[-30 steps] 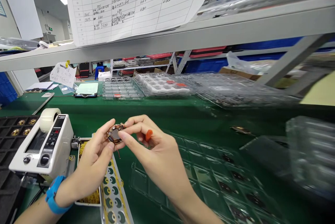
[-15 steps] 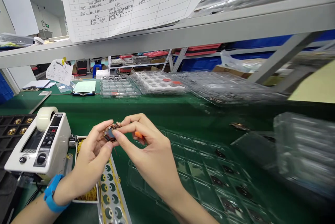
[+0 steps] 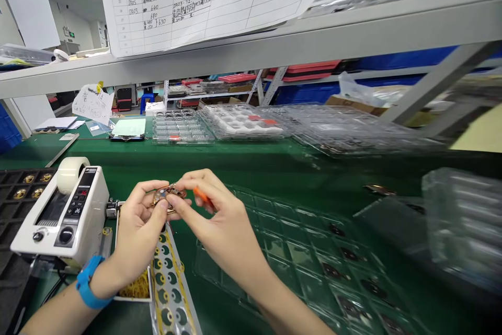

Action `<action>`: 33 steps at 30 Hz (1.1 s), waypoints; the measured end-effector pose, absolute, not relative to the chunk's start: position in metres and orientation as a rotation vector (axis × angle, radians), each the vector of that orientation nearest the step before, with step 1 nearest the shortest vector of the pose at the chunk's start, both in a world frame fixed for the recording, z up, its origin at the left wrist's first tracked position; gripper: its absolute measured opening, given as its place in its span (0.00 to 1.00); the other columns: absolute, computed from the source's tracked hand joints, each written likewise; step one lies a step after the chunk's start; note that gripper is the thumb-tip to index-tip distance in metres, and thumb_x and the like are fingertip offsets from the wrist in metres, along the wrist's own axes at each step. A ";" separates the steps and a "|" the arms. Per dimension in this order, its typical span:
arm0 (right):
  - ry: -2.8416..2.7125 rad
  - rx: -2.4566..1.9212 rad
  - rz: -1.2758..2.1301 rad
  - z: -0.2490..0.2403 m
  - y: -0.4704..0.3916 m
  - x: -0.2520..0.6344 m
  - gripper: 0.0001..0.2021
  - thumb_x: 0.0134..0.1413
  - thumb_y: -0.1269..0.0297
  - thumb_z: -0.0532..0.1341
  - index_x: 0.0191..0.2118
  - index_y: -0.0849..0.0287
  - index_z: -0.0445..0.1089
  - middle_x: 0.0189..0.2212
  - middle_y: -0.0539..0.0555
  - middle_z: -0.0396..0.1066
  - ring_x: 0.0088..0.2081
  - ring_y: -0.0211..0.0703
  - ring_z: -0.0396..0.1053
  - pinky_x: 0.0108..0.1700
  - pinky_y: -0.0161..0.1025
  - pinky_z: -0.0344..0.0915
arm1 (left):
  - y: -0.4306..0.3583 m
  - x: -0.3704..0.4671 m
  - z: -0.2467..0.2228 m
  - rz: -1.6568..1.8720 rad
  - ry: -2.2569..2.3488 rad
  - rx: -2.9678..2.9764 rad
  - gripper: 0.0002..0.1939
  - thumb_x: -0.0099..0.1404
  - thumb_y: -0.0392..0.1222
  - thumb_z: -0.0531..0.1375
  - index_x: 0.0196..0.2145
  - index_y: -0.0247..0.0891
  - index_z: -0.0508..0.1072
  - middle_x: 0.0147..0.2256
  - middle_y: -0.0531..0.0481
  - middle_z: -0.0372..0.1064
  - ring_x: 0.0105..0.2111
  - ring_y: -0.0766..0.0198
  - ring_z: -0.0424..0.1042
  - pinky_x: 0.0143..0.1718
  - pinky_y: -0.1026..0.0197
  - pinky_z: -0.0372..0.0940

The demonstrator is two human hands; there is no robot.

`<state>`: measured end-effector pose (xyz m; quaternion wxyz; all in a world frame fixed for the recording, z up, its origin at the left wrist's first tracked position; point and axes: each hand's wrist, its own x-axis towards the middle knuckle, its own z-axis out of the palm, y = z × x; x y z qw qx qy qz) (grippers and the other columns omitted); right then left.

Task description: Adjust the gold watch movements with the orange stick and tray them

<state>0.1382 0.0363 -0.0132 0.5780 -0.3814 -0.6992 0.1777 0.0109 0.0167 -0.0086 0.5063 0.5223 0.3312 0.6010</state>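
Observation:
My left hand (image 3: pixel 139 225), with a blue band on its wrist, is closed around the edge of a small round copper-coloured watch-like part (image 3: pixel 167 194). Its thumb presses on the near side of the part. My right hand (image 3: pixel 219 220) pinches the part's right side between thumb and fingers. An orange object (image 3: pixel 204 198) shows among the curled fingers of that hand; its kind is mostly hidden. Below the hands lies a strip of yellow ring stickers (image 3: pixel 172 288), next to a white box (image 3: pixel 133 301) of yellow scraps.
A white tape dispenser (image 3: pixel 65 217) stands left, by a black tray (image 3: pixel 11 241) with gold rings. Clear compartment trays (image 3: pixel 294 251) with dark round parts lie right. More trays (image 3: pixel 182 128) line the back beneath a grey shelf beam (image 3: pixel 235 53) with handwritten sheets.
The copper-coloured part has turned between my hands, and my left thumb has moved up onto it. The whole view has shifted slightly. Both hands keep their hold.

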 end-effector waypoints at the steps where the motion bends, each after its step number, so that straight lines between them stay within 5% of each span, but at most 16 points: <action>1: -1.653 -0.874 0.437 -0.012 0.037 0.139 0.02 0.57 0.68 0.61 0.33 0.56 0.69 0.33 0.52 0.67 0.30 0.39 0.64 0.30 0.36 0.64 | 0.016 0.011 -0.009 1.442 0.809 1.260 0.12 0.63 0.45 0.64 0.41 0.38 0.68 0.38 0.46 0.79 0.39 0.55 0.80 0.39 0.56 0.76; 11: -1.791 -0.801 0.395 -0.013 0.046 0.144 0.10 0.59 0.72 0.57 0.27 0.57 0.61 0.28 0.50 0.64 0.29 0.38 0.63 0.31 0.35 0.61 | 0.028 -0.002 -0.013 1.286 1.013 1.661 0.04 0.66 0.38 0.57 0.37 0.39 0.71 0.33 0.50 0.73 0.36 0.61 0.75 0.38 0.60 0.69; 16: -1.828 -0.728 0.056 -0.009 0.037 0.146 0.04 0.58 0.70 0.61 0.36 0.56 0.63 0.32 0.52 0.68 0.33 0.40 0.68 0.30 0.35 0.64 | 0.034 -0.010 -0.007 1.415 1.203 1.904 0.06 0.57 0.31 0.59 0.27 0.38 0.75 0.30 0.51 0.68 0.31 0.64 0.68 0.33 0.63 0.63; 21: -1.775 -0.594 -0.410 -0.006 0.014 0.148 0.05 0.59 0.74 0.60 0.38 0.57 0.65 0.31 0.53 0.69 0.29 0.37 0.67 0.28 0.34 0.66 | 0.028 -0.006 0.003 1.405 1.167 1.470 0.06 0.54 0.37 0.62 0.24 0.37 0.67 0.22 0.56 0.66 0.23 0.68 0.67 0.26 0.66 0.63; 27: -1.770 -0.670 -0.504 -0.010 0.013 0.149 0.07 0.59 0.74 0.61 0.41 0.56 0.70 0.35 0.54 0.73 0.24 0.35 0.62 0.25 0.34 0.62 | 0.011 -0.003 0.013 1.285 0.965 1.258 0.09 0.55 0.39 0.66 0.29 0.36 0.67 0.22 0.55 0.72 0.19 0.70 0.71 0.22 0.69 0.66; 33: -1.772 -0.619 -0.453 -0.007 0.021 0.147 0.07 0.59 0.78 0.60 0.40 0.60 0.68 0.34 0.57 0.75 0.31 0.38 0.72 0.31 0.34 0.69 | -0.003 0.001 0.013 1.274 0.954 1.320 0.09 0.60 0.39 0.63 0.38 0.34 0.72 0.22 0.53 0.75 0.20 0.69 0.73 0.24 0.70 0.70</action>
